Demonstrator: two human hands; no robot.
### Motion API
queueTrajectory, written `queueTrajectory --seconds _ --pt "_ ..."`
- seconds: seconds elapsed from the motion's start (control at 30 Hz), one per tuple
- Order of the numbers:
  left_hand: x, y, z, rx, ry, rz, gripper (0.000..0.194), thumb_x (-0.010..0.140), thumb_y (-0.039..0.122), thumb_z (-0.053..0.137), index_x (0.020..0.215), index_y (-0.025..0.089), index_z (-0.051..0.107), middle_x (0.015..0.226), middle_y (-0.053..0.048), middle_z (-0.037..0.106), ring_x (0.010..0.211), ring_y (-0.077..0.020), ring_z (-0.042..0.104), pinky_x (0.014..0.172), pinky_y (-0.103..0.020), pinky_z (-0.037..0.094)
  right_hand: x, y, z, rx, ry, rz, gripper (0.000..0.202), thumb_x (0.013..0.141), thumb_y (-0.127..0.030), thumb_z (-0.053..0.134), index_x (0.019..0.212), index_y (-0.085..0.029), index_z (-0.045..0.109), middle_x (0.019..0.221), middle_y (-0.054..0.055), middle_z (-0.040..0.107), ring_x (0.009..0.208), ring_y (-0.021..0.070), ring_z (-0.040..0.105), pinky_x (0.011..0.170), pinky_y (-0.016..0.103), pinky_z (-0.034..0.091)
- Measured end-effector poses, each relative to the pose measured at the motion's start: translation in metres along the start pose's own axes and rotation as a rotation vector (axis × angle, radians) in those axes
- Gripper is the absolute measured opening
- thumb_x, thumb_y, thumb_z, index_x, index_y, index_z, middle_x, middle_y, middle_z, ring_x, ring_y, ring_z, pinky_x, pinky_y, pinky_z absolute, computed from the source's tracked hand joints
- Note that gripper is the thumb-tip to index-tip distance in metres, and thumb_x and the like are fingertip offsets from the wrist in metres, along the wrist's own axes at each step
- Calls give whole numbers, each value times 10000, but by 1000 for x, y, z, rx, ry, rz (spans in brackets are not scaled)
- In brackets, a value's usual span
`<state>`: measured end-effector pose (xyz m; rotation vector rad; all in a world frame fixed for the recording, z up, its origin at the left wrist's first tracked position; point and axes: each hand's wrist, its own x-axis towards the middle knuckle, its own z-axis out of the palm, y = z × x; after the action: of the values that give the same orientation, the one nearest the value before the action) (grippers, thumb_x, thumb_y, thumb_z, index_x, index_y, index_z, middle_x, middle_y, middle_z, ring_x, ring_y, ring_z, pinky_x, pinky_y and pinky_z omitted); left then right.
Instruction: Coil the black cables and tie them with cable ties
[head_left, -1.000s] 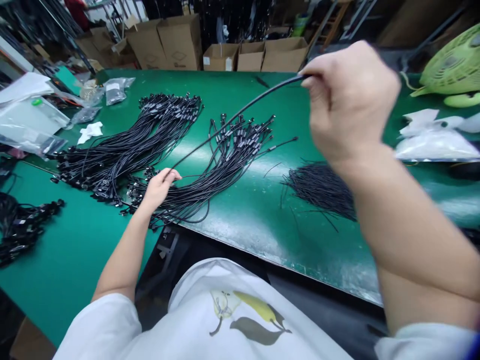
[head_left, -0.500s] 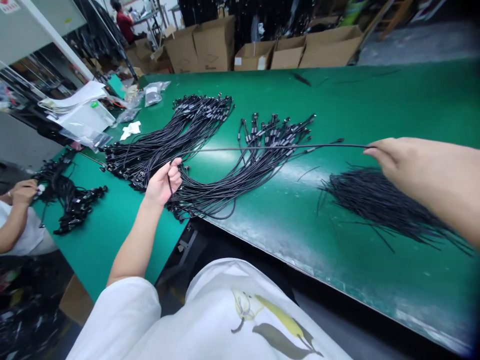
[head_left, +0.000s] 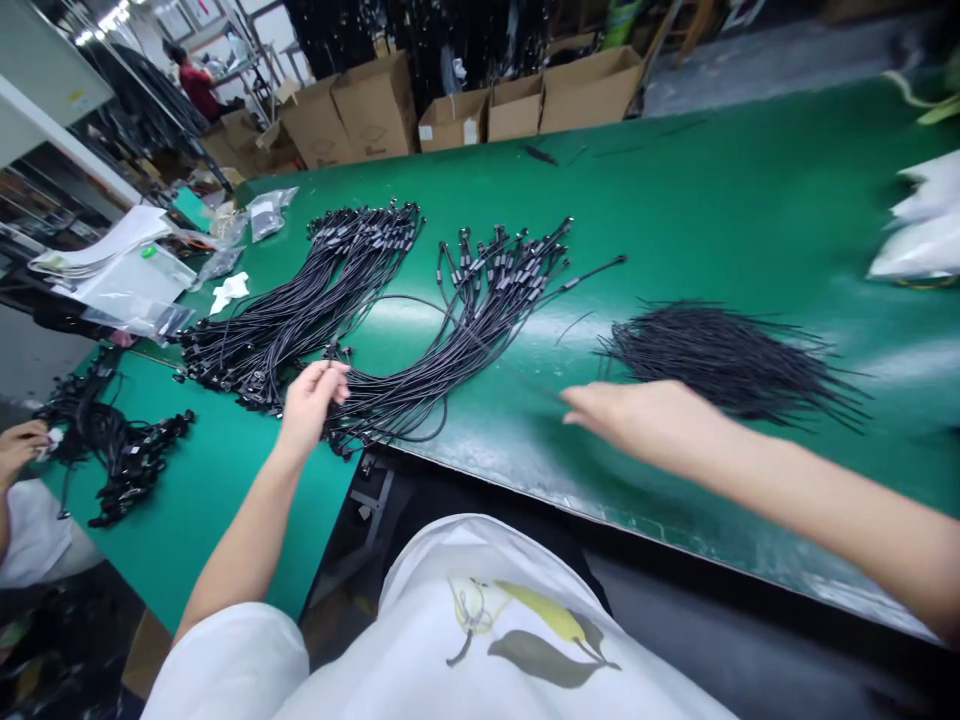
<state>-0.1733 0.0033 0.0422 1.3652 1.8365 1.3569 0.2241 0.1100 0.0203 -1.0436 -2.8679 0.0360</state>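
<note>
Cable (head_left: 397,296) bows over our table (head_left: 720,220); our left grip (head_left: 309,400) pinches it, right grip (head_left: 637,415) pinches its blurred far part.

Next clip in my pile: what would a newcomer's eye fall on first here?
Likely the thin black cord curving between the person's bare left hand and bare right hand, blurred toward the right. Next, the fanned bundle of long black cables with grey sleeves near the middle of the glossy green tabletop, with a similar bundle to its left. Then the loose heap of thin black strands just beyond the right hand.
</note>
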Motion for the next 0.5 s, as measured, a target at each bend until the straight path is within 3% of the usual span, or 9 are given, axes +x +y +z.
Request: queueTrajectory --seconds 0.07,0.13,0.23,0.3,0.37,0.43,0.5 --pt "-16 21 43 69 -145 141 283 901 377 517 1058 187 654 980 -68 655 880 -166 616 785 -282 480 4 -44 -11 83 -85 -202 201 927 -348 521 813 -209 613 719 20 661 556 133 563 476 265 200" --pt "-36 38 81 46 -382 212 308 924 382 492 1119 200 644 1016 -77 665 993 -198 606 888 -325 465 13 -68 -28 125 -49 -227 236 959 -349 466 844 -199 607 743 33 657 562 124 548 491 272 187" --pt "-56 45 109 -169 -746 20 331 956 405 443 1132 191 624 639 7 577 651 -147 576 740 -312 492 28 -58 -45 145 88 -66 308 962 -440 444 907 -195 621 824 53 664 647 142 573 510 267 205" --pt "-56 42 106 -361 -853 -178 322 945 419 478 1065 167 639 501 70 410 454 -90 413 602 -266 461 32 -28 -44 158 146 39 361 943 -511 451 921 -200 633 852 55 668 719 170 590 534 262 246" --pt "-49 38 92 -549 -870 -319 302 907 419 558 968 144 666 473 95 313 396 -52 283 517 -225 414 29 5 -34 177 181 125 396 936 -544 436 923 -207 643 853 56 669 758 193 592 570 271 295" --pt "-40 37 75 -720 -813 -399 291 871 410 616 914 131 683 469 107 246 380 -32 185 445 -188 354 23 30 -19 210 196 149 383 952 -511 411 956 -206 643 893 61 675 789 199 592 616 283 338" --pt "-34 42 62 -863 -656 -424 301 863 406 630 975 132 687 489 110 207 382 -30 144 404 -160 313 15 38 -4 228 202 93 345 976 -428 377 1020 -201 633 944 68 675 805 192 590 657 291 359"
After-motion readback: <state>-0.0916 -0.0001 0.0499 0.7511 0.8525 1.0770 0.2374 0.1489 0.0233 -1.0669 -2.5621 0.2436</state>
